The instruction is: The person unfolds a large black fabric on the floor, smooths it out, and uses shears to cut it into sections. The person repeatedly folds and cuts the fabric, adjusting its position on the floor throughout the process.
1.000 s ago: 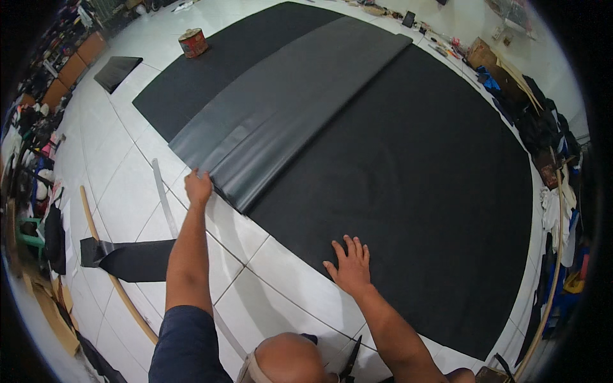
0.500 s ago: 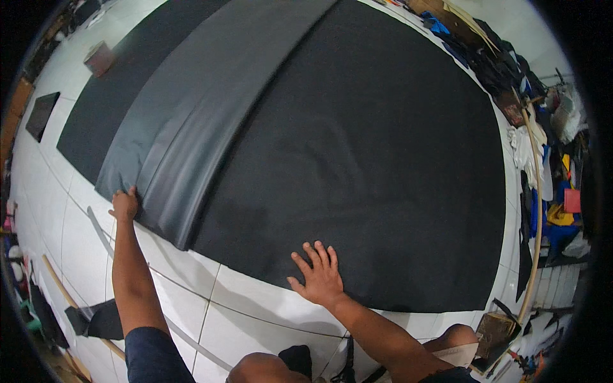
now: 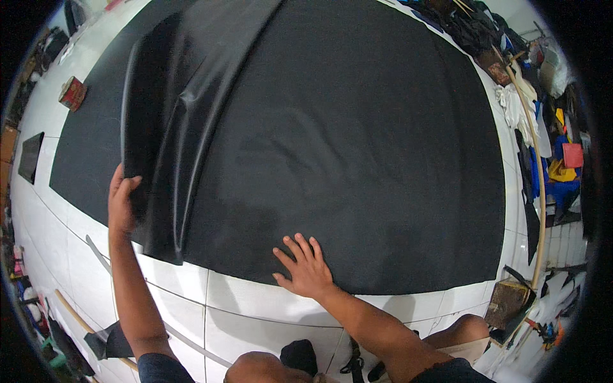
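A large black sheet [image 3: 357, 159], matte on the side facing up, lies spread over the white tiled floor. Toward the left it is doubled back, and the folded flap [image 3: 198, 96] shows a smooth, shiny face with creases. My left hand [image 3: 122, 201] grips the near corner of that flap, thumb on top, and holds its edge lifted off the layer beneath. Fingers spread, my right hand [image 3: 305, 268] lies flat on the matte part close to the near edge.
A reddish tin [image 3: 73, 94] stands beside the sheet's left edge, near a dark flat rectangular piece [image 3: 30, 157]. A grey strip [image 3: 191, 346] lies at lower left. Along the right run a long wooden stick [image 3: 539, 185], heaped cloths [image 3: 562, 172] and a worn box [image 3: 507, 303].
My left hand has raised the flap's left edge, which lay flat before, and turned it up toward the right. My right hand stays spread on the sheet. The whole view has shifted slightly.
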